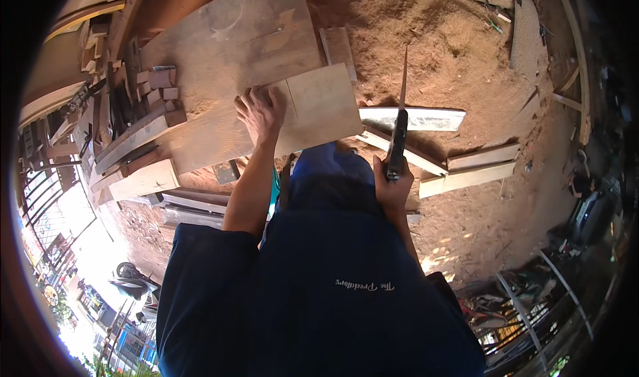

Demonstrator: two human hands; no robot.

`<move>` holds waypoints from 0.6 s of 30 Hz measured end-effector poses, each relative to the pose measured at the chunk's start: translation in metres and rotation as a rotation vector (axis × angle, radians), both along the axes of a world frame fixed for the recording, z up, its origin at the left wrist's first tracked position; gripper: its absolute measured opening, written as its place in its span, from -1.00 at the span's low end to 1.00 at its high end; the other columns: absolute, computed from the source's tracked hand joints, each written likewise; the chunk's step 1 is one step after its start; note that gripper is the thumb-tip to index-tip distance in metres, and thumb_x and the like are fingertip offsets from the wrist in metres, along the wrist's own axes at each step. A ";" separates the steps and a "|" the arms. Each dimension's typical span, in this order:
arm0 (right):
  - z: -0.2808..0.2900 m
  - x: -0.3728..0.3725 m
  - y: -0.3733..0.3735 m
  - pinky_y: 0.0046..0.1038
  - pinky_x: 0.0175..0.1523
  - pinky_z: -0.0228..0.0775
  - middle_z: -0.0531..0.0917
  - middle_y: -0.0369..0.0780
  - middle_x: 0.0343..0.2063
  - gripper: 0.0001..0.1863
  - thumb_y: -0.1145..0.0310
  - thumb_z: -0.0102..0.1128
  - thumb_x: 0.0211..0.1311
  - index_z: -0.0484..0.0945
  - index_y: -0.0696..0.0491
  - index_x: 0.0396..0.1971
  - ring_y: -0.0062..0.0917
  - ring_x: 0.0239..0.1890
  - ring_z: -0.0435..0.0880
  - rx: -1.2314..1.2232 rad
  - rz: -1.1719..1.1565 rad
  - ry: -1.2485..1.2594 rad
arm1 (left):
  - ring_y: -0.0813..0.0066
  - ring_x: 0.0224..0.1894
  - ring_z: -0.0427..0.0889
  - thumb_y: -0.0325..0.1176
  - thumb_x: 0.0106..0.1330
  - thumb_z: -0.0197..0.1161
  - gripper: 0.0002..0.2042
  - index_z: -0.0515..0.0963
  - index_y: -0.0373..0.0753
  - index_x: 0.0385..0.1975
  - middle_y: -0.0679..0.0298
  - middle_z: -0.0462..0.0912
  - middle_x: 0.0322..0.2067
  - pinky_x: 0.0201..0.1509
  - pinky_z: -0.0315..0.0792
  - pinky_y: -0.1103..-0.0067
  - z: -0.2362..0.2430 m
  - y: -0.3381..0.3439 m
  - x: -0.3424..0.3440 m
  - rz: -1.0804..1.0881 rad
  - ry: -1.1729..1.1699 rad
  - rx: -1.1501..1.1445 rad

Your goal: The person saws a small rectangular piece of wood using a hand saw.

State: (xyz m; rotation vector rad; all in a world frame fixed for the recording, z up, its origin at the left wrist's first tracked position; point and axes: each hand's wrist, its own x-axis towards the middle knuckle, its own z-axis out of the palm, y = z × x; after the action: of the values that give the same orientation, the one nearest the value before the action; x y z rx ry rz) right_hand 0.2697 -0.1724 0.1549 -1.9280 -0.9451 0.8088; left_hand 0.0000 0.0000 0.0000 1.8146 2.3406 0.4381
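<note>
My left hand (pixel 261 111) rests with bent, spread fingers on top of a light plywood piece (pixel 323 107), near its left end. A thin line crosses that piece. Beneath it lies a larger, weathered plywood sheet (pixel 226 51). My right hand (pixel 393 181) is closed on the black handle of a hand saw (pixel 399 137), to the right of the plywood piece. The narrow blade stands clear of the plywood piece, over the sawdust.
Offcuts and planks (pixel 143 127) are piled at left. Loose boards (pixel 466 177) and a pale strip (pixel 439 119) lie on the sawdust-covered ground (pixel 452 44) at right. A parked motorbike (pixel 133 284) is at lower left, and metal bars (pixel 519 304) at lower right.
</note>
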 end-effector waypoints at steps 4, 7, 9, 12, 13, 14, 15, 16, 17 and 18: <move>-0.009 -0.004 0.040 -0.47 -0.46 0.30 0.52 -0.28 -0.65 -0.74 0.36 0.44 0.28 0.51 0.12 -0.45 -0.67 -0.60 0.46 0.038 0.043 0.020 | -0.09 0.30 0.22 0.11 0.38 0.15 -0.45 0.48 -0.21 0.17 0.11 0.41 0.22 0.29 0.15 -0.05 0.001 0.039 0.003 0.021 0.044 0.087; -0.012 -0.002 0.033 -0.42 -0.44 0.36 0.57 -0.23 -0.62 -0.76 0.36 0.44 0.27 0.55 0.17 -0.35 -0.60 -0.57 0.53 -0.014 0.082 -0.015 | -0.09 0.28 0.23 0.11 0.38 0.14 -0.47 0.50 -0.22 0.10 0.10 0.42 0.19 0.26 0.16 -0.03 -0.005 0.020 0.007 0.027 0.051 0.064; -0.016 -0.004 0.038 -0.40 -0.41 0.40 0.59 -0.18 -0.60 -0.75 0.35 0.46 0.26 0.58 0.19 -0.29 -0.52 -0.57 0.57 -0.026 0.097 -0.055 | -0.08 0.28 0.25 0.10 0.40 0.14 -0.48 0.48 -0.23 0.11 0.11 0.42 0.20 0.26 0.18 -0.01 -0.004 0.015 0.017 0.026 0.048 -0.001; -0.046 -0.005 0.055 -0.35 -0.41 0.39 0.57 -0.16 -0.62 -0.70 0.31 0.49 0.23 0.56 0.19 -0.34 -0.42 -0.60 0.54 0.057 0.169 -0.295 | -0.05 0.30 0.27 0.09 0.40 0.15 -0.45 0.47 -0.30 0.12 0.14 0.43 0.21 0.29 0.21 0.03 0.007 0.027 0.062 0.020 0.004 -0.032; -0.051 -0.005 0.062 -0.37 -0.45 0.34 0.54 -0.19 -0.65 -0.68 0.29 0.51 0.22 0.54 0.18 -0.40 -0.49 -0.64 0.48 0.107 0.187 -0.354 | -0.05 0.30 0.26 0.09 0.39 0.16 -0.45 0.49 -0.30 0.11 0.14 0.44 0.20 0.29 0.20 0.03 0.007 0.031 0.067 0.007 0.004 0.007; -0.050 0.000 0.062 -0.28 -0.44 0.36 0.53 -0.12 -0.66 -0.67 0.27 0.51 0.22 0.55 0.19 -0.42 -0.35 -0.65 0.51 0.111 0.178 -0.357 | -0.05 0.30 0.26 0.09 0.39 0.17 -0.45 0.50 -0.29 0.11 0.14 0.45 0.20 0.30 0.20 0.04 0.007 0.035 0.071 -0.007 0.003 0.047; -0.049 0.004 0.060 -0.29 -0.44 0.36 0.53 -0.13 -0.66 -0.67 0.27 0.50 0.22 0.55 0.19 -0.42 -0.36 -0.65 0.51 0.082 0.173 -0.365 | -0.05 0.31 0.26 0.09 0.38 0.17 -0.46 0.51 -0.29 0.10 0.15 0.45 0.19 0.30 0.19 0.04 0.005 0.034 0.075 -0.014 0.003 0.078; -0.050 0.007 0.059 -0.29 -0.44 0.36 0.54 -0.13 -0.66 -0.67 0.27 0.50 0.23 0.55 0.19 -0.43 -0.37 -0.65 0.51 0.053 0.168 -0.373 | -0.07 0.30 0.27 0.07 0.38 0.18 -0.48 0.52 -0.29 0.06 0.14 0.46 0.17 0.29 0.18 0.04 0.003 0.032 0.077 -0.005 -0.002 0.092; -0.049 0.012 0.057 -0.30 -0.44 0.35 0.54 -0.14 -0.67 -0.67 0.27 0.50 0.23 0.55 0.20 -0.44 -0.38 -0.65 0.51 0.025 0.162 -0.382 | -0.08 0.29 0.27 0.06 0.37 0.19 -0.49 0.54 -0.30 0.03 0.14 0.47 0.16 0.28 0.18 0.05 0.002 0.030 0.079 0.005 -0.007 0.105; -0.045 0.009 0.057 -0.32 -0.44 0.35 0.53 -0.17 -0.68 -0.68 0.28 0.48 0.25 0.56 0.20 -0.46 -0.43 -0.65 0.49 0.059 0.160 -0.453 | -0.09 0.28 0.28 0.05 0.36 0.20 -0.51 0.55 -0.30 -0.01 0.13 0.48 0.14 0.27 0.17 0.05 0.001 0.033 0.076 0.008 -0.002 0.126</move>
State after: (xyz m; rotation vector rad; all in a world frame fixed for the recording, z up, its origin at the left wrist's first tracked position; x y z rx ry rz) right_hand 0.2787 -0.1151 0.1097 -2.0425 -1.3898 0.4269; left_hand 0.0758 0.0326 0.0013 1.8574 2.3696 0.6003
